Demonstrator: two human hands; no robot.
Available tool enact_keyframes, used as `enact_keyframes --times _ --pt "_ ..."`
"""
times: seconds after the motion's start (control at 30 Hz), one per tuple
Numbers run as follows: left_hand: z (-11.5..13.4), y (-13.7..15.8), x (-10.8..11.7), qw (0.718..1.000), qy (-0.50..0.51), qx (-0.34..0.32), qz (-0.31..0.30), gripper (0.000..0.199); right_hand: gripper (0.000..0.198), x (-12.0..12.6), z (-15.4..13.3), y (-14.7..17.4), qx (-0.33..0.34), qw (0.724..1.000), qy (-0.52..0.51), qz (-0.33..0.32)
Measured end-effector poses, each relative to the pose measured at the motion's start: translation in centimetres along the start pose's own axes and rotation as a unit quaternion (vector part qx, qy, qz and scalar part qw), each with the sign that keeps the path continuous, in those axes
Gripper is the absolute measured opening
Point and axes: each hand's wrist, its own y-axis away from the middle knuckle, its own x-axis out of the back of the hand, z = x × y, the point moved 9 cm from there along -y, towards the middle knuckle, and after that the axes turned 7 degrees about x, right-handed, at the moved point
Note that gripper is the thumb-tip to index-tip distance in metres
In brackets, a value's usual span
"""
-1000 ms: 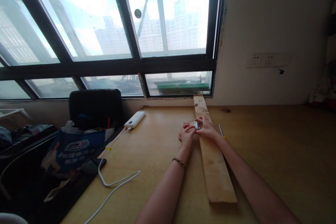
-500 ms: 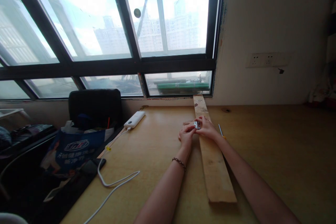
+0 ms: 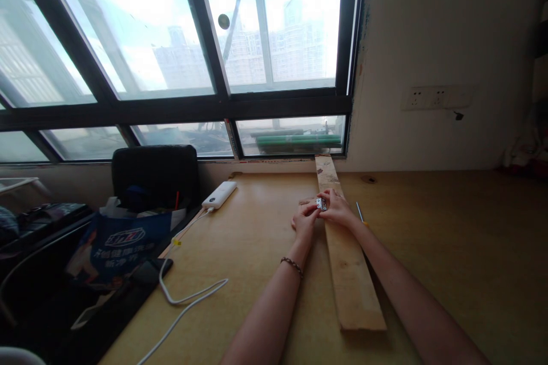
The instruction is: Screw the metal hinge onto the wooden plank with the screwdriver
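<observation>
Between my two hands is a small silver metal hinge (image 3: 321,204) with holes in it, held just above a long wooden plank (image 3: 353,279). My left hand (image 3: 303,219) pinches its near left side with closed fingers. Fingers of my right hand (image 3: 337,209) grip it from the right. The plank lies lengthwise on the table, its far end towards the window. Right of the plank, partly behind my right forearm, rests a screwdriver (image 3: 360,211) with a thin shaft and a bit of yellow at the handle.
A white power bank (image 3: 220,194) with a white cable (image 3: 188,303) lies on the wooden table (image 3: 257,239) to the left. Beyond the left edge are a black chair (image 3: 154,168) and a blue bag (image 3: 122,245). A window and a wall with sockets (image 3: 428,98) stand behind.
The hinge has tilted slightly between my fingers. Both hands stay in nearly the same place, and everything else is unchanged.
</observation>
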Motion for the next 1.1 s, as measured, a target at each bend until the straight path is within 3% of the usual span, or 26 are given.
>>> enact_keyframes --times 0.2,0.43,0.63,0.87,1.1 --pt "0.4 0.0 -0.1 1.0 -0.004 -0.011 -0.013 0.014 0.06 0.3 -0.2 0.1 -0.004 1.0 -0.012 0.004" --pt "0.0 0.2 0.3 1.0 0.007 0.019 0.02 0.015 0.061 0.4 -0.2 0.1 -0.009 1.0 -0.017 0.005" --pt "0.0 0.2 0.0 0.999 0.048 0.016 -0.003 0.016 0.061 0.3 -0.3 0.0 0.002 1.0 -0.012 0.005" --pt "-0.2 0.2 0.0 1.0 0.012 0.025 0.004 0.016 0.061 0.2 -0.1 0.0 0.0 1.0 -0.004 0.001" --pt "0.8 0.2 0.0 1.0 0.0 -0.015 0.0 0.011 0.059 0.1 -0.2 0.0 0.012 1.0 0.007 0.002"
